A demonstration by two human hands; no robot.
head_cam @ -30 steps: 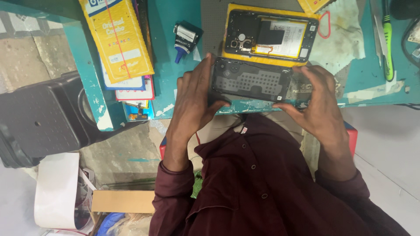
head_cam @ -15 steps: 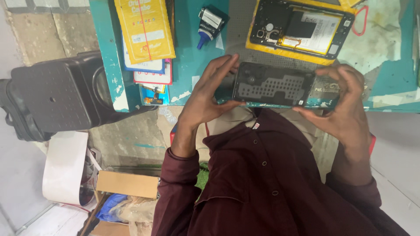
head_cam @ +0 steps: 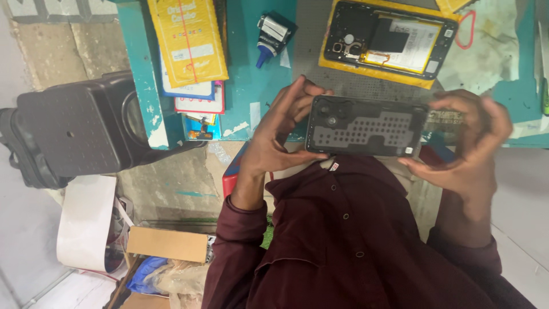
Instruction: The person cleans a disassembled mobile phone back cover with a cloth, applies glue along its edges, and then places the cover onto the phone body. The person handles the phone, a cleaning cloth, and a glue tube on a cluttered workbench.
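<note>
teal workbench edge, grey floor below.

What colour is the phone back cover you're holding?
Dark grey, nearly black, patterned with rows of small dots; phone back cover shows best in the head view.

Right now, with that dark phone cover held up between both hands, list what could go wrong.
1. The dark cover is pinched only at its ends by the left hand and right hand, partly past the table edge; a slip could drop it into the lap or onto the floor.
2. The opened phone lies bare just beyond the hands; a knock could harm its exposed parts.
</note>
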